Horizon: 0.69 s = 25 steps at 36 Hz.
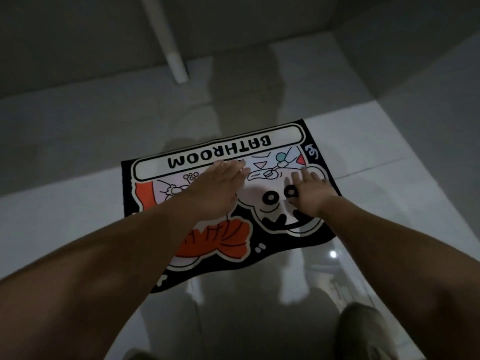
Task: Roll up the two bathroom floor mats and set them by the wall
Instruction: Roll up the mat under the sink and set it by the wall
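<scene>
Low light, picture soft. I see one mat point(218, 149) lying flat and unrolled on the floor point(65, 224), set at a slant, its far edge well short of the wall point(78, 35). Short dense pile; black border, cream cartoon panel, orange shapes, and a rounded cream label reading BATHROOM, upside down from my view. Near edge wavy, not straight. The floor is glossy pale tile, mirror-like, with a thin grout line. A white pole point(171, 48) leans against the wall at the upper left.

Both forearms are bare and stretched forward. Left hand point(215, 188) is palm down over the mat's middle, fingers point(233, 166) straight and together, released. Right hand point(309, 193) is palm down near the mat's right edge, fingers spread and straight, grasping nothing. I cannot tell whether the palms press the pile.
</scene>
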Motion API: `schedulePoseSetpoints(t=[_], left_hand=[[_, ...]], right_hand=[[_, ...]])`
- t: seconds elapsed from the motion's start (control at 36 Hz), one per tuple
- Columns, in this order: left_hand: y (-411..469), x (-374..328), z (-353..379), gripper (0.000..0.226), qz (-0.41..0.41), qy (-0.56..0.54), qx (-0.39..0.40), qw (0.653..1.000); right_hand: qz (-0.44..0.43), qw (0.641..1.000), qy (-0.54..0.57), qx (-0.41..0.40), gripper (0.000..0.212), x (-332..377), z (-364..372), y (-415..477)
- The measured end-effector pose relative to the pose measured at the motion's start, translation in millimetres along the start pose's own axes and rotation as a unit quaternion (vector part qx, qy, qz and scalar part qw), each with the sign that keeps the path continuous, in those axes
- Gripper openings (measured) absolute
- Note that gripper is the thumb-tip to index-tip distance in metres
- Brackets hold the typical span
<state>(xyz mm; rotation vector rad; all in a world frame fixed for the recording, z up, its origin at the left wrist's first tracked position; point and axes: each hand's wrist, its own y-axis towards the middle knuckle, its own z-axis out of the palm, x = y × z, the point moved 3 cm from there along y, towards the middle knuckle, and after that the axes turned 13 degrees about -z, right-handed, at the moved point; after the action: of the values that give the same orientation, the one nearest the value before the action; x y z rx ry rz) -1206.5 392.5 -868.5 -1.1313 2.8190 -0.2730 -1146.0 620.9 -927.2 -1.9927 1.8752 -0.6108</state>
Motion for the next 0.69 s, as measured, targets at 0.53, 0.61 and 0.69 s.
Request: schedulePoseSetpoints(t=[0.53,0.61,0.69], left_hand=[[26.3,-15.9,11.9,0.071,-0.018,0.024,0.051,0.998],[28.0,-13.5,9.9,0.072,-0.021,0.014,0.034,0.999],[28.0,-9.4,11.5,0.072,-0.025,0.003,0.027,0.999]], right_hand=[[0.104,0.986,0.091,-0.097,0.065,-39.4,23.9,5.8],[0.171,0.963,0.178,-0.106,0.066,-36.4,19.1,12.1],[0.2,0.953,0.215,-0.071,0.039,-38.7,18.6,10.1]])
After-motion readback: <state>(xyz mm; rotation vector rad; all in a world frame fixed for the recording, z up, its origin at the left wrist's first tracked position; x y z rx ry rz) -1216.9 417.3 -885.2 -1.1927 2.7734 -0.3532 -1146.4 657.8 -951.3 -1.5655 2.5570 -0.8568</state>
